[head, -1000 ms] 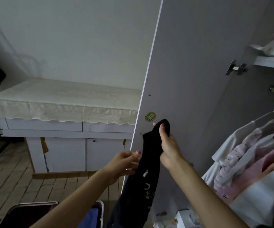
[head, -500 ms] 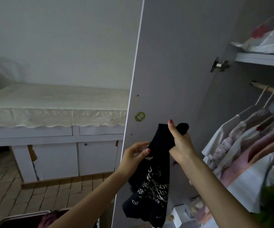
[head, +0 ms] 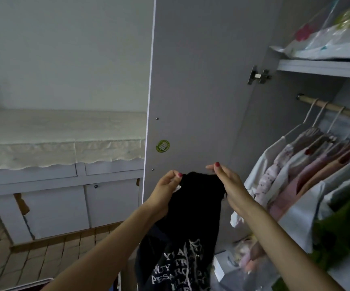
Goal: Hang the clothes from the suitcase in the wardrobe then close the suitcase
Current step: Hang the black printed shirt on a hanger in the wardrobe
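A black T-shirt (head: pixel 193 217) with white lettering hangs in front of the open wardrobe door (head: pixel 201 91). My left hand (head: pixel 165 187) pinches its top left edge and my right hand (head: pixel 226 181) pinches its top right edge, so the cloth is spread between them. To the right, the wooden rail (head: pixel 333 108) carries several hangers with white, pink and green clothes (head: pixel 308 171). Only a sliver of the suitcase rim (head: pixel 33 283) shows at the bottom left.
A wardrobe shelf (head: pixel 321 67) above the rail holds plastic-wrapped bedding (head: pixel 329 36). At left stands a white cabinet (head: pixel 60 198) under a cream lace cover. A white box (head: pixel 222 267) and bags lie on the wardrobe floor. The room floor is tiled.
My hands have moved apart along the T-shirt's top edge, spreading it out. The view has turned further right, showing more of the wardrobe's inside and less of the suitcase.
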